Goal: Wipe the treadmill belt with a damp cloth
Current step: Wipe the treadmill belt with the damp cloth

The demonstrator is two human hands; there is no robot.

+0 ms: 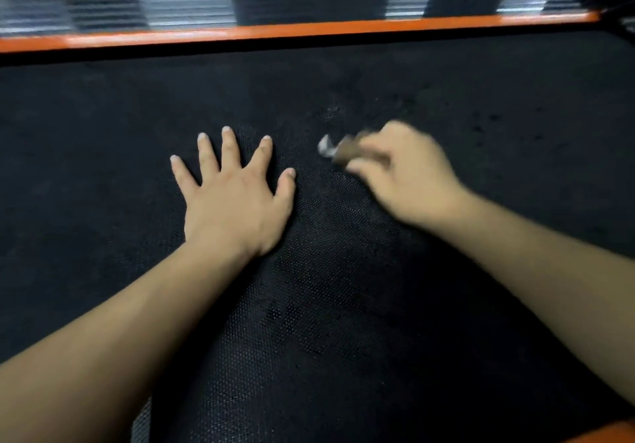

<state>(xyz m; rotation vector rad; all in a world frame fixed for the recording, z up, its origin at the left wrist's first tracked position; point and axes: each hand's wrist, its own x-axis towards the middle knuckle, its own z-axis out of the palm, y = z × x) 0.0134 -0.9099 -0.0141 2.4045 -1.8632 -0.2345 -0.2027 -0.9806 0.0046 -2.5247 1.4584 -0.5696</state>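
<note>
Left hand [233, 198], frame centre: grip fully open, fingers splayed, palm flat on the black treadmill belt [103, 105], which fills the frame. Right hand [405, 174], blurred: grip curled round a small brown-and-pale object [338, 149], too blurred to identify.

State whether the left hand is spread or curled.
Spread: the left hand lies flat, fingers splayed, on the belt.

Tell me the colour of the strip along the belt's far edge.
Orange strip, bordering the black treadmill belt; head view shows it best.
</note>
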